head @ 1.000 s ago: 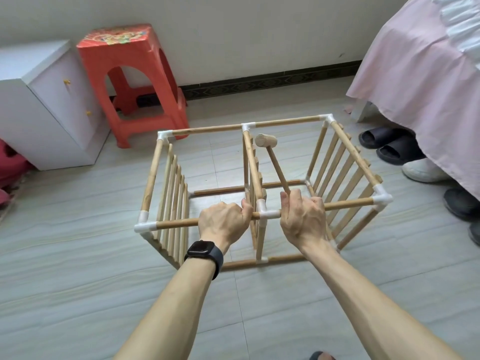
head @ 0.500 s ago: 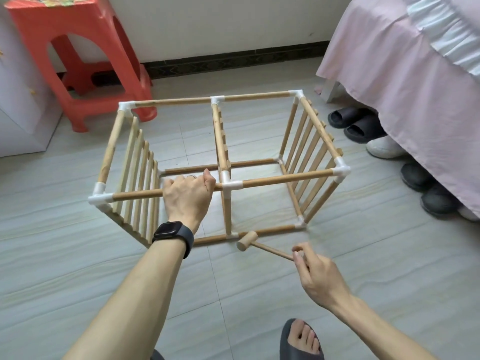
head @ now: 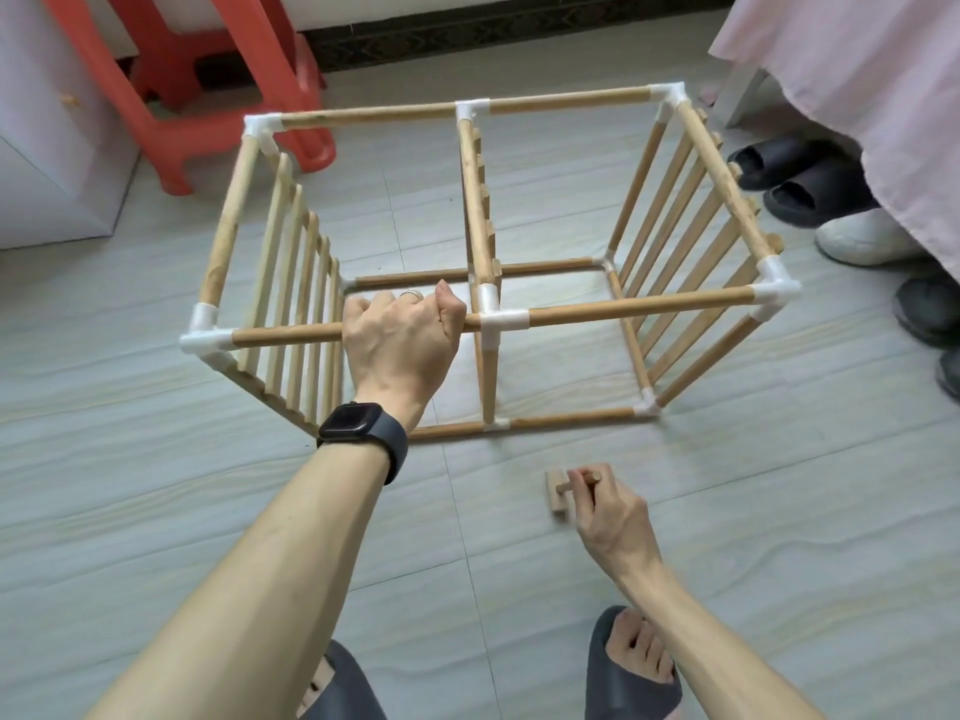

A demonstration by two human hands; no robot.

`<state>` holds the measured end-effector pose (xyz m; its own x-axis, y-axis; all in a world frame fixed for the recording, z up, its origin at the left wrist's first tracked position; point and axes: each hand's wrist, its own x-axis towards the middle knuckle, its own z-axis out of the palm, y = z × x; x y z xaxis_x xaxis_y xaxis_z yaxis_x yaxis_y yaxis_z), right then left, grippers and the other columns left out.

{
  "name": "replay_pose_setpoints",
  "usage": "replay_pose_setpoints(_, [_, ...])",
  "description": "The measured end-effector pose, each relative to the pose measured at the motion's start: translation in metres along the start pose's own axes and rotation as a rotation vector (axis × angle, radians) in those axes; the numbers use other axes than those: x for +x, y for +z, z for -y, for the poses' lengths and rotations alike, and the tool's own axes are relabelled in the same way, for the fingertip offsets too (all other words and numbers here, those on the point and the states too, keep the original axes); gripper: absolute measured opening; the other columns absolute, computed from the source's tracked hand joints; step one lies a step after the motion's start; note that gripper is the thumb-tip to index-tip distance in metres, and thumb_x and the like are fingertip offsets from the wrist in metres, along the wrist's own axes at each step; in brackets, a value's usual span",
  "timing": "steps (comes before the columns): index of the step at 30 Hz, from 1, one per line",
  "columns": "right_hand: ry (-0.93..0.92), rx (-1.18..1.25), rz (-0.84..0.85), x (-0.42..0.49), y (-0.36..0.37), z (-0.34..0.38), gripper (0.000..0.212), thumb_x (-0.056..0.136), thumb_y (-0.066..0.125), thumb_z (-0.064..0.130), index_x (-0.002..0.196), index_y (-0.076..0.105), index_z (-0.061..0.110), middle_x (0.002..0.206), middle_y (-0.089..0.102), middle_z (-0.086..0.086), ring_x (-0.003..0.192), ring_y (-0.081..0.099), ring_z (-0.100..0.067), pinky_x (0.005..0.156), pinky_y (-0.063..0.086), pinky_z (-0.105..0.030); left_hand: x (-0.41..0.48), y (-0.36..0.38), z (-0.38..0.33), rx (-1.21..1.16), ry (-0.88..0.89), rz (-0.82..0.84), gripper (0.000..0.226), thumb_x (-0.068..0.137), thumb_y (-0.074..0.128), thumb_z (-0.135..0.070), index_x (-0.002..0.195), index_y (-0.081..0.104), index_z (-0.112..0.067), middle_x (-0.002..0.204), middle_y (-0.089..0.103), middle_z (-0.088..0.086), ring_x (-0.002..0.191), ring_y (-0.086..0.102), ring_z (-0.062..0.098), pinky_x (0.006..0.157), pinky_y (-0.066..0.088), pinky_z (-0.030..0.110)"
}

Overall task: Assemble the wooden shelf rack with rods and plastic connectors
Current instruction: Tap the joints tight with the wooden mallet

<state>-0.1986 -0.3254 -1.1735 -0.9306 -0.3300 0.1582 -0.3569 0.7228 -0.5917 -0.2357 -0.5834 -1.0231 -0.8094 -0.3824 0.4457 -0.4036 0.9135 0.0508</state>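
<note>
The wooden shelf rack [head: 623, 309] stands on the tiled floor, a box of rods joined by white plastic connectors [head: 501, 320], with slatted panels at both ends and one in the middle. My left hand [head: 400, 340] grips the near top rod just left of the middle connector. My right hand [head: 605, 504] is low over the floor in front of the rack and holds the handle of a small wooden mallet [head: 558, 493]. The mallet's head touches or nearly touches the tiles.
A red plastic stool [head: 208, 80] and a white cabinet [head: 47, 148] stand at the back left. A pink bed skirt [head: 857, 70] hangs at the right, with several shoes [head: 800, 179] beneath it. My feet in dark slippers [head: 631, 667] are at the bottom edge.
My right hand let go of the top rod and carried the mallet down to the floor in front of the rack. My left hand kept its grip on the rod.
</note>
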Motion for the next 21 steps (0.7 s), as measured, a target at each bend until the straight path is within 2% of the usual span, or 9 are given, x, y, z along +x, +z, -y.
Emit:
replay_pose_setpoints(2, [0.031, -0.010, 0.028, 0.005, -0.002, -0.001, 0.018, 0.099, 0.063, 0.014, 0.087, 0.062, 0.002, 0.068, 0.066, -0.010, 0.054, 0.063, -0.034, 0.046, 0.050, -0.039, 0.001, 0.000, -0.001, 0.018, 0.000, 0.017, 0.068, 0.102, 0.022, -0.031, 0.053, 0.062, -0.005, 0.056, 0.063, 0.009, 0.056, 0.043, 0.025, 0.071, 0.034, 0.038])
replay_pose_setpoints(5, [-0.037, -0.004, -0.089, 0.023, -0.009, 0.006, 0.020, 0.099, 0.061, 0.016, 0.082, 0.059, 0.006, 0.059, 0.057, 0.001, 0.043, 0.052, -0.021, 0.042, 0.036, -0.028, 0.002, -0.001, -0.002, 0.037, -0.001, 0.092, 0.072, 0.102, 0.014, -0.034, 0.057, 0.063, -0.007, 0.060, 0.065, 0.007, 0.061, 0.039, 0.022, 0.074, 0.034, 0.039])
replay_pose_setpoints(7, [-0.029, -0.002, -0.131, 0.020, -0.011, 0.007, 0.021, 0.102, 0.056, 0.017, 0.084, 0.059, 0.005, 0.060, 0.054, 0.004, 0.044, 0.050, -0.017, 0.045, 0.032, -0.023, 0.002, -0.003, -0.002, 0.060, -0.013, 0.116, 0.072, 0.102, 0.013, -0.035, 0.059, 0.064, -0.008, 0.063, 0.066, 0.007, 0.062, 0.041, 0.023, 0.076, 0.034, 0.039])
replay_pose_setpoints(10, [0.099, -0.009, 0.118, 0.003, -0.011, 0.003, 0.025, 0.104, 0.053, 0.024, 0.089, 0.057, 0.005, 0.066, 0.063, -0.010, 0.057, 0.061, -0.035, 0.050, 0.045, -0.038, 0.002, -0.007, -0.002, 0.052, 0.004, 0.185, 0.070, 0.104, 0.016, -0.034, 0.065, 0.067, -0.008, 0.071, 0.069, 0.007, 0.067, 0.050, 0.025, 0.080, 0.035, 0.041])
replay_pose_setpoints(12, [0.173, -0.036, 0.240, 0.011, -0.019, 0.007, 0.026, 0.105, 0.051, 0.029, 0.091, 0.056, 0.009, 0.070, 0.065, -0.010, 0.065, 0.062, -0.035, 0.060, 0.049, -0.044, 0.004, -0.011, -0.003, 0.072, 0.007, 0.233, 0.070, 0.105, 0.014, -0.035, 0.073, 0.071, -0.009, 0.078, 0.071, 0.006, 0.075, 0.057, 0.028, 0.085, 0.036, 0.042])
replay_pose_setpoints(13, [0.199, -0.026, 0.238, 0.017, -0.028, 0.013, 0.026, 0.104, 0.051, 0.032, 0.089, 0.056, 0.011, 0.068, 0.066, -0.007, 0.065, 0.062, -0.032, 0.062, 0.048, -0.042, 0.005, -0.013, -0.004, 0.081, 0.008, 0.268, 0.071, 0.105, 0.012, -0.035, 0.077, 0.073, -0.010, 0.081, 0.072, 0.006, 0.079, 0.060, 0.029, 0.087, 0.037, 0.042])
replay_pose_setpoints(17, [0.268, 0.223, 0.021, 0.026, -0.093, 0.050, 0.030, 0.102, 0.053, 0.042, 0.078, 0.060, 0.026, 0.062, 0.070, 0.008, 0.060, 0.065, -0.005, 0.058, 0.047, -0.026, 0.005, -0.019, -0.005, 0.032, 0.005, 0.320, 0.072, 0.105, 0.010, -0.037, 0.078, 0.073, -0.015, 0.079, 0.071, 0.005, 0.076, 0.059, 0.027, 0.093, 0.038, 0.044])
replay_pose_setpoints(19, [0.288, 0.369, -0.025, 0.022, -0.135, 0.072, 0.036, 0.100, 0.049, 0.050, 0.079, 0.065, 0.025, 0.065, 0.072, 0.007, 0.055, 0.065, -0.006, 0.056, 0.051, -0.026, 0.000, -0.022, -0.005, 0.017, -0.004, 0.354, 0.071, 0.105, 0.009, -0.038, 0.080, 0.072, -0.019, 0.080, 0.070, 0.004, 0.075, 0.054, 0.025, 0.089, 0.034, 0.042])
replay_pose_setpoints(21, [0.319, 0.590, -0.053, 0.019, -0.176, 0.091, 0.040, 0.092, 0.050, 0.051, 0.080, 0.070, 0.019, 0.063, 0.071, -0.006, 0.049, 0.060, -0.015, 0.050, 0.050, -0.029, -0.007, -0.028, -0.009, 0.007, -0.034, 0.379, 0.070, 0.105, 0.009, -0.040, 0.082, 0.073, -0.019, 0.084, 0.071, 0.005, 0.076, 0.051, 0.024, 0.083, 0.030, 0.041])
